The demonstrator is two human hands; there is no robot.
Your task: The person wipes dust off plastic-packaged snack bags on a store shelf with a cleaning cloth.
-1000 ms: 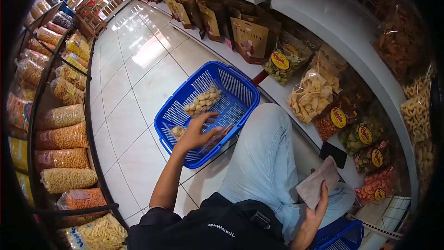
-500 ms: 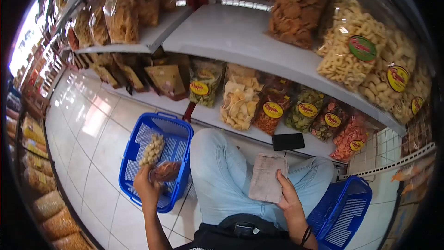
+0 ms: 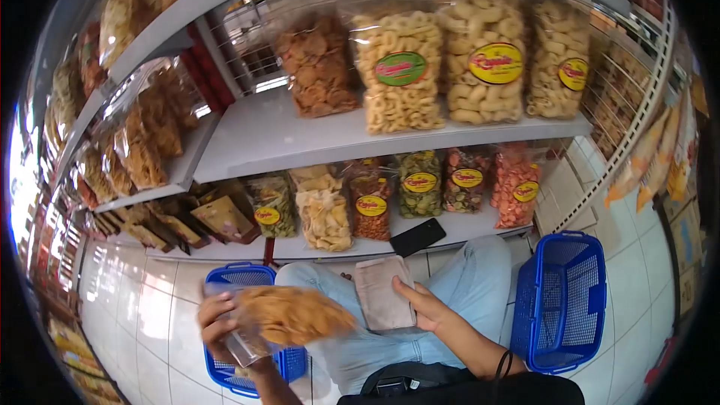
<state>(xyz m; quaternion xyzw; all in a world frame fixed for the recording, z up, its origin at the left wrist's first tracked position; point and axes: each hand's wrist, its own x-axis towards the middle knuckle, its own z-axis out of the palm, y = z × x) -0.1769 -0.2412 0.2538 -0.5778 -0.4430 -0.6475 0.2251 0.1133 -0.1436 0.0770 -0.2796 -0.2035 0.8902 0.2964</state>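
Observation:
My left hand (image 3: 219,324) grips the end of a clear plastic bag of orange-brown snacks (image 3: 296,316), tilted sideways and blurred by motion. It hangs over the left blue basket (image 3: 294,364), hiding most of that basket's inside. A folded greyish-pink cloth (image 3: 381,296) rests against my lap, and my right hand (image 3: 426,306) holds its right edge between thumb and fingers. Just beyond the cloth, a black phone (image 3: 418,237) lies on the edge of the bottom shelf.
Ahead, labelled snack bags (image 3: 401,75) stand on the middle shelf (image 3: 292,126), with smaller bags (image 3: 371,206) below. To my right sits another blue basket (image 3: 561,296) on the tiled floor. Wire mesh (image 3: 619,82) closes the shelf's right side. More packets (image 3: 142,142) fill shelves at left.
My left hand has come up out of the left basket and now holds a bag of orange-brown snacks. The view has tilted up and shifted right. My right hand keeps the cloth.

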